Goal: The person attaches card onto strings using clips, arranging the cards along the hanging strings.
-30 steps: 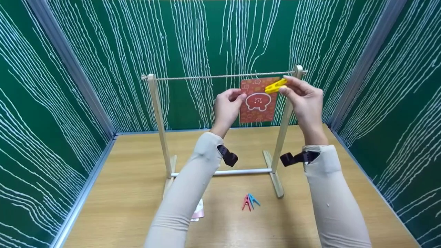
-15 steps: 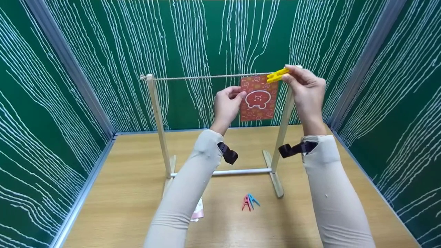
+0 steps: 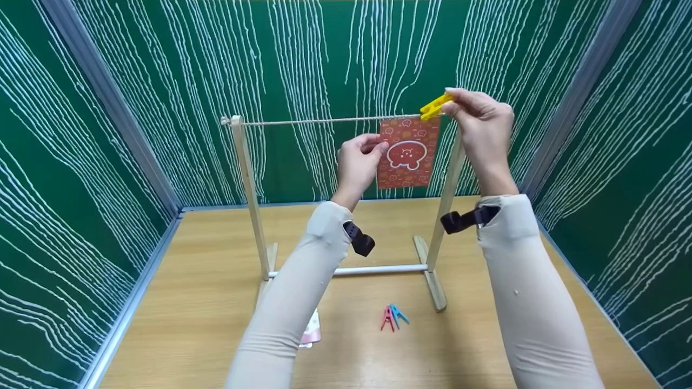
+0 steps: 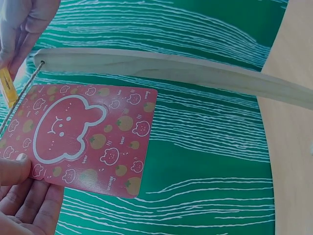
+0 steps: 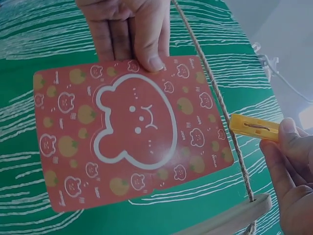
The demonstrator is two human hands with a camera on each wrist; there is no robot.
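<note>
We look down on a wooden table point(image 3: 205, 302) walled in by green panels streaked with white lines point(image 3: 135, 81). On it stands a wooden drying frame point(image 3: 248, 194), two uprights joined low by a white rod point(image 3: 378, 269) and bridged at the top by a taut string point(image 3: 324, 120). Against that string, near the frame's right upright, hangs a red card printed with a white bear outline point(image 3: 406, 154); its top edge lies along the string. Our left hand point(image 3: 358, 162) pinches the card's left edge between thumb and fingers, holding it upright. Our right hand point(image 3: 478, 121) pinches the tail of a yellow clothespin point(image 3: 436, 106) at the card's top right corner, right at the string; we cannot tell whether its nose has closed on card and string. Down on the table, between our forearms, lie a pink clothespin point(image 3: 386, 319) and a blue clothespin point(image 3: 399, 314), touching.
</note>
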